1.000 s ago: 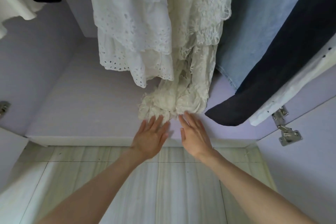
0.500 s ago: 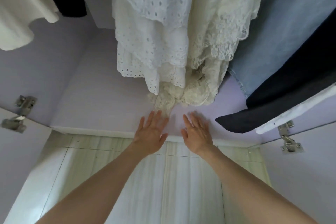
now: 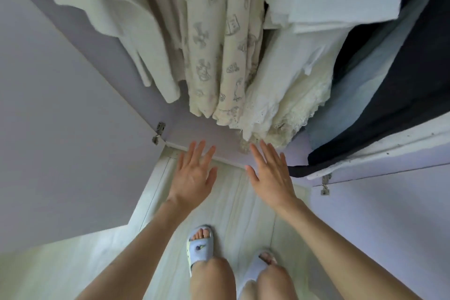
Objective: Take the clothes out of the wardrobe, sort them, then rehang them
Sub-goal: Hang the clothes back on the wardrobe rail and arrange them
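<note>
Both hands, left hand [image 3: 193, 175] and right hand [image 3: 270, 175], are spread flat and empty just below the lace dress [image 3: 292, 102] hem, and I see every garment hanging in the wardrobe [image 3: 60, 105], so I'd judge either nothing removed or rehanging finished.

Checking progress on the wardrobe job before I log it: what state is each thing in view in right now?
left hand: open, fingers spread, holding nothing
right hand: open, holding nothing
printed cream garment: hanging
white lace dress: hanging, hem just above the wardrobe floor
denim garment: hanging
dark garment: hanging
left wardrobe door: open
</note>
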The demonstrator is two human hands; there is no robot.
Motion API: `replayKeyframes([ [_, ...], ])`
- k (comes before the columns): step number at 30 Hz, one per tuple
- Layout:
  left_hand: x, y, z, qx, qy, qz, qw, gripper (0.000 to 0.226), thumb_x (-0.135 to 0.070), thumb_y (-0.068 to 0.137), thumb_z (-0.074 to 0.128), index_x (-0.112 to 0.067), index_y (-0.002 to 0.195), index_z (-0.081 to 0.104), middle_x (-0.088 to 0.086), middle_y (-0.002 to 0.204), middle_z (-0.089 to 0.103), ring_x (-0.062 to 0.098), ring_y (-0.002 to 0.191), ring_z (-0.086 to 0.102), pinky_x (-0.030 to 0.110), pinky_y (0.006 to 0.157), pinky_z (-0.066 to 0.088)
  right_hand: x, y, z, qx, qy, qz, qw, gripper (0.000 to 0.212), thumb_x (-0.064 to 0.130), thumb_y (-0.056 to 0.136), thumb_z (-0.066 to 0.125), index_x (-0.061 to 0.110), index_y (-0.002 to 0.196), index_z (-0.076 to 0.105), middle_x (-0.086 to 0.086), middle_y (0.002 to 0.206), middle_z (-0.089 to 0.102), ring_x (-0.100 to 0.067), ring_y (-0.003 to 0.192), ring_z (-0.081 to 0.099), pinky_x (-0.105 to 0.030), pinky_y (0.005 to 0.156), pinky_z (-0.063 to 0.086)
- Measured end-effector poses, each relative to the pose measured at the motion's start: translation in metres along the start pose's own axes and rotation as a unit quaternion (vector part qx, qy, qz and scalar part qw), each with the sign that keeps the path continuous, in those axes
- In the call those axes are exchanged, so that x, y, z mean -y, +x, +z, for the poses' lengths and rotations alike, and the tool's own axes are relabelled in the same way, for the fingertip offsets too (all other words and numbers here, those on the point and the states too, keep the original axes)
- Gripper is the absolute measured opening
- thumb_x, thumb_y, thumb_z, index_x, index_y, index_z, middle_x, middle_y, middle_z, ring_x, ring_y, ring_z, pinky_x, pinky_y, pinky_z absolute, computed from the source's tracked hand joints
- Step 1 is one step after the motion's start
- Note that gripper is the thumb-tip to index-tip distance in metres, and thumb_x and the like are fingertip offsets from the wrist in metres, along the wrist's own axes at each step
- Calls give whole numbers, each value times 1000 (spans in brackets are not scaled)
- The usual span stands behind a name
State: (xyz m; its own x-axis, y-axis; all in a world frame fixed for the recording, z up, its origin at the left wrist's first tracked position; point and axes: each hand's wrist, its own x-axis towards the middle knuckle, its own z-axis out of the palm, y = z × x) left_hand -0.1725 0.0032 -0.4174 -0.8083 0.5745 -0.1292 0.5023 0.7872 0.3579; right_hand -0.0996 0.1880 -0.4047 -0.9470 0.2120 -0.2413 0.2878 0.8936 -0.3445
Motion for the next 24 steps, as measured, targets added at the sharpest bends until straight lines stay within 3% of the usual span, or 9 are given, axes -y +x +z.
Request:
replayKeyframes([
  [3, -13, -52, -65, -50, -33, -53, 997, 49, -26, 91, 50, -12, 137, 40, 19, 142, 40, 42, 134, 32, 57, 104, 25, 51, -28, -50, -17, 6, -53, 998, 60, 46, 94, 25, 14, 143, 35, -15, 148, 32, -32, 138, 28, -52, 110, 20],
  [5, -15, -90, -96, -68, -25, -84, 994, 49, -31, 91, 44, -16, 138, 37, 17, 143, 40, 40, 134, 32, 53, 105, 24, 82, -46, -71, -13, 11, -93, 996, 61, 47, 91, 24, 14, 140, 40, -16, 145, 38, -33, 134, 35, -55, 107, 25],
  [9, -18, -171, -130, -93, -10, -193, 977, 52, -40, 90, 34, -19, 138, 37, 15, 143, 41, 39, 134, 32, 54, 104, 27, 136, -79, -92, 33, -11, -191, 981, 66, 50, 88, 19, 18, 144, 33, -12, 150, 30, -29, 139, 27, -53, 112, 14],
  [12, -30, -241, -146, -126, -6, -279, 952, 52, -41, 90, 34, -20, 138, 37, 15, 143, 40, 39, 135, 30, 56, 104, 29, 170, -108, -102, 45, -24, -277, 960, 66, 50, 87, 23, 17, 141, 38, -13, 147, 36, -32, 136, 32, -56, 110, 17],
  [15, -54, -313, -160, -156, -17, -371, 915, 52, -40, 90, 32, -19, 136, 41, 15, 143, 41, 41, 134, 31, 56, 103, 29, 200, -147, -109, 85, -32, -356, 930, 78, 57, 79, 8, 23, 147, 24, -7, 154, 20, -24, 144, 13, -47, 114, -1],
  [17, -73, -361, -167, -189, -23, -437, 879, 53, -41, 89, 32, -16, 134, 48, 15, 142, 43, 41, 134, 33, 56, 102, 30, 223, -176, -113, 107, -35, -410, 905, 81, 59, 76, 5, 25, 147, 22, -5, 155, 17, -21, 144, 9, -44, 114, -5],
  [19, -93, -406, -170, -208, -21, -493, 844, 53, -40, 88, 34, -14, 130, 53, 16, 138, 47, 41, 131, 37, 56, 99, 33, 247, -208, -113, 126, -34, -455, 881, 77, 57, 79, 12, 22, 145, 31, -8, 152, 27, -24, 142, 19, -44, 113, -1],
  [24, -135, -515, -167, -218, -16, -615, 758, 51, -39, 84, 37, -12, 121, 60, 18, 129, 56, 43, 120, 49, 59, 89, 45, 302, -299, -101, 147, -76, -585, 794, 60, 47, 83, 33, 16, 130, 54, -12, 130, 56, -31, 123, 51, -54, 101, 24],
])
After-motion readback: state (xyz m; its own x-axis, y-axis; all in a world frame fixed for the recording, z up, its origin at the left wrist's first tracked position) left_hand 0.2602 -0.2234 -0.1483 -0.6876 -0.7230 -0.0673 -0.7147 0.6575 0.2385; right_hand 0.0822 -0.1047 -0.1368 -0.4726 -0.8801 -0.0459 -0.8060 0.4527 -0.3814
